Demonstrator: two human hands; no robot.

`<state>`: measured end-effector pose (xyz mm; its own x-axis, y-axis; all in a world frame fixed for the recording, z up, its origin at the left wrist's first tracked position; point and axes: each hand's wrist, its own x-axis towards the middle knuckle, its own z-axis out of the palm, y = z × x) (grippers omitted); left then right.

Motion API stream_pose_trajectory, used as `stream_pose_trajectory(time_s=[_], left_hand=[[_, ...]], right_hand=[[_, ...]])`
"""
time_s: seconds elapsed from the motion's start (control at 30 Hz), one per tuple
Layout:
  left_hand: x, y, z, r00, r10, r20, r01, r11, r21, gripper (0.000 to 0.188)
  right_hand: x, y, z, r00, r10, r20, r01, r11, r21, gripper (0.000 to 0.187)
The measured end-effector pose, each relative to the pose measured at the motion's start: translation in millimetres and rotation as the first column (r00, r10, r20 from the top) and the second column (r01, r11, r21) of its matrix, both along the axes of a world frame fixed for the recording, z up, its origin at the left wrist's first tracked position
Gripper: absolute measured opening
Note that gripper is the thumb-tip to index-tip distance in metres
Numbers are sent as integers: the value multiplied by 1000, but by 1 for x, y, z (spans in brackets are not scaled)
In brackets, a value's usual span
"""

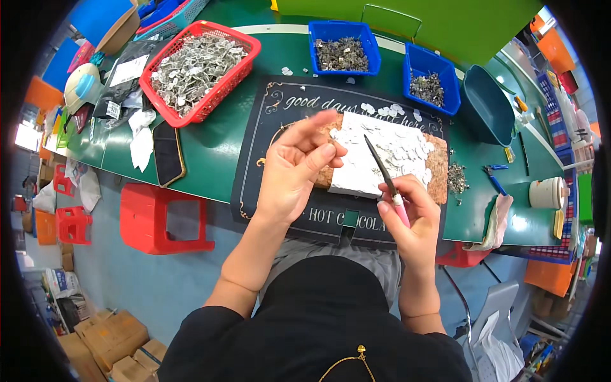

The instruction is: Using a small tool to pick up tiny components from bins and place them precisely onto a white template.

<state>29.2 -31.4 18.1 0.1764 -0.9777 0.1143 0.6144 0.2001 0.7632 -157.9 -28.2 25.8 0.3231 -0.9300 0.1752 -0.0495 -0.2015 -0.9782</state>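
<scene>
My right hand [414, 213] grips tweezers [384, 170] with a dark pointed tip and a pink and white handle. Their tip is over a white block [350, 181], strewn with many small flat white pieces [407, 153]. This block rests on a speckled brown slab [437, 169], which lies on a black printed mat [254, 146]. Raised by the block's left edge is my left hand [293, 169]. Its index finger is stretched and slightly blurred, apart from the thumb, with the other fingers loosely curled. Nothing shows in it.
A red basket [252, 48] of small flat pieces stands far left, near a phone [168, 153]. Behind the mat are two blue trays [375, 63] of small metal parts. At right are a dark green bin [487, 105], loose parts [457, 178], blue-handled pliers [496, 180] and a white roll [547, 193].
</scene>
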Motion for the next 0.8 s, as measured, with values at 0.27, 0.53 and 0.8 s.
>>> stream_pose_trajectory(time_s=[0.27,0.53,0.8], left_hand=[[-1,7,-5,998,18,-57,-15,999,50,15],[-11,18,-11,896,369,247,-319,922,-218,15],[2,25,-8,944,209,255,-183,976,-121,16]], right_hand=[[-5,11,-5,977,-72,-202,44,989,-140,20],[10,18,-10,995,49,-88,-41,996,83,20],[10,15,-9,989,99,-110,-89,992,90,16]])
